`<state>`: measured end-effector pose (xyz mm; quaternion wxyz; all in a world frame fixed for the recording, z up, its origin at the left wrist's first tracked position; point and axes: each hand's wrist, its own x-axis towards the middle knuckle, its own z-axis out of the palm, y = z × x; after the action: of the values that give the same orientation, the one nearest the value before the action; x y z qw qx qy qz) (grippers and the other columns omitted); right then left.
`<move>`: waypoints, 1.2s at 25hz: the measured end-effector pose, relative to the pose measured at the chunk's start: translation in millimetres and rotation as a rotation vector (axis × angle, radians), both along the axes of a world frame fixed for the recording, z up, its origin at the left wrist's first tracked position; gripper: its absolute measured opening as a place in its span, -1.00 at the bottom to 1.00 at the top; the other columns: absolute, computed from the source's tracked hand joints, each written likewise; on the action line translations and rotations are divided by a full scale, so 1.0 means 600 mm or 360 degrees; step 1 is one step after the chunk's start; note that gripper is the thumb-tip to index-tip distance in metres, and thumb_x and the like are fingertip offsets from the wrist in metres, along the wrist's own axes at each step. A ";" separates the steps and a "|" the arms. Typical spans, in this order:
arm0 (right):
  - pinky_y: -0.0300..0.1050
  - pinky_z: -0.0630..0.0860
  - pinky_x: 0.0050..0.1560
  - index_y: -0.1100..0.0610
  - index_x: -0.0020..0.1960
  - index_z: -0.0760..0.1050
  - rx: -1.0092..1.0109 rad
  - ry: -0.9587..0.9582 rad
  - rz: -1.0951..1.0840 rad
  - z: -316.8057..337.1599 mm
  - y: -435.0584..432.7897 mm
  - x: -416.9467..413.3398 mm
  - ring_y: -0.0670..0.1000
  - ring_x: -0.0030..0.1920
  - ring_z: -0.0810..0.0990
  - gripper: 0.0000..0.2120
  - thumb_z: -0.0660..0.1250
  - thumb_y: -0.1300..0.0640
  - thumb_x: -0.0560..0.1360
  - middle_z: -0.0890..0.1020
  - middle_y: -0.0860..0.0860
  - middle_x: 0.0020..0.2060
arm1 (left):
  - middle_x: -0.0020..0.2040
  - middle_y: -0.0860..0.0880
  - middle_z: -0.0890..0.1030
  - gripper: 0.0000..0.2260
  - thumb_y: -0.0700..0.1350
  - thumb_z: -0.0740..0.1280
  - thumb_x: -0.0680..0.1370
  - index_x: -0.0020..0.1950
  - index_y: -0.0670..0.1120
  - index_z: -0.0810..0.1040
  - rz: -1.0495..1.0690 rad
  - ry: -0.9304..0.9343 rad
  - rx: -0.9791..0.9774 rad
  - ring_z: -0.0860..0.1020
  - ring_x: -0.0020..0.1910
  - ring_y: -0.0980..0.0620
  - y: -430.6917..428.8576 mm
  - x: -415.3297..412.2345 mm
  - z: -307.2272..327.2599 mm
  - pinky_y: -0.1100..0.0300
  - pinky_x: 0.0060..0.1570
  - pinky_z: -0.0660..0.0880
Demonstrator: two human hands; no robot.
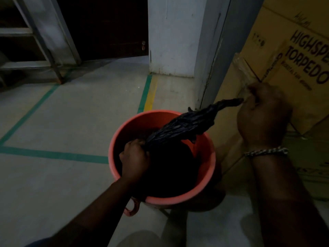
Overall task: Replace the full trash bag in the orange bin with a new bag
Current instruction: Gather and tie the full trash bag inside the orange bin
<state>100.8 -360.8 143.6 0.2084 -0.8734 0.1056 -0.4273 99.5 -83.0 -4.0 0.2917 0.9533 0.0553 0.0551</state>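
An orange bin (208, 154) stands on the floor just below me, with a black trash bag (170, 168) filling its inside. The bag's top is gathered into a twisted neck (192, 122) that stretches up and to the right over the rim. My left hand (134, 157) is closed around the base of that neck, inside the bin's left half. My right hand (263, 111), with a beaded bracelet at the wrist, pinches the thin far end of the neck to the right of the bin, in front of a box.
Large cardboard boxes (284, 68) printed with "HIGHSPEED TORPEDO" stand right of the bin. A grey door frame (211, 56) and a white wall (170, 36) lie behind. Green and yellow floor tape (53, 155) marks the concrete. A metal rack (26, 50) stands far left.
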 end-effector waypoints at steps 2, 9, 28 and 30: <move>-0.18 0.44 0.04 0.22 0.19 0.58 0.0017 -0.0265 -0.0078 0.029 0.007 -0.015 0.20 0.08 0.56 -0.60 0.17 0.37 0.42 0.60 0.23 0.10 | 0.11 -0.11 0.58 -0.73 -0.13 0.25 0.44 0.10 -0.08 0.61 -0.0014 0.0048 0.0062 0.47 0.25 -0.19 -0.002 -0.002 -0.001 -0.11 0.10 0.43; 0.17 0.15 0.53 -0.03 0.53 0.29 -0.0712 0.0981 0.1294 -0.051 0.220 -0.049 0.07 0.39 0.42 -0.27 0.45 -0.03 0.40 0.51 -0.02 0.34 | 0.13 -0.19 0.62 -0.54 0.08 0.12 0.45 0.13 -0.12 0.64 -0.0283 -0.0226 0.0211 0.53 0.18 -0.30 -0.025 -0.024 0.004 -0.18 0.07 0.45; 0.02 0.52 -0.09 0.02 0.08 0.51 -0.0696 0.1072 0.0851 -0.121 0.173 -0.031 0.23 -0.07 0.67 -0.79 0.28 -0.01 0.47 0.69 0.11 -0.12 | 0.02 -0.18 0.69 -0.77 -0.04 0.20 0.65 0.20 -0.06 0.59 -0.0352 0.0085 0.0269 0.66 0.03 -0.23 -0.014 0.015 0.047 -0.03 0.03 0.57; 0.01 0.51 -0.12 -0.02 0.11 0.43 -0.0520 0.1156 0.0851 -0.123 0.162 -0.028 0.24 -0.05 0.65 -0.77 0.28 -0.07 0.50 0.67 0.10 -0.08 | 0.06 -0.22 0.68 -0.77 -0.03 0.20 0.66 0.20 -0.07 0.57 -0.0324 0.0155 0.0326 0.64 0.08 -0.25 -0.028 0.039 0.059 0.00 0.06 0.53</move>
<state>84.3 -263.5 69.6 0.1204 -0.9841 -0.1252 -0.0368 123.0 -99.8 31.6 0.1939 0.9803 -0.0336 -0.0156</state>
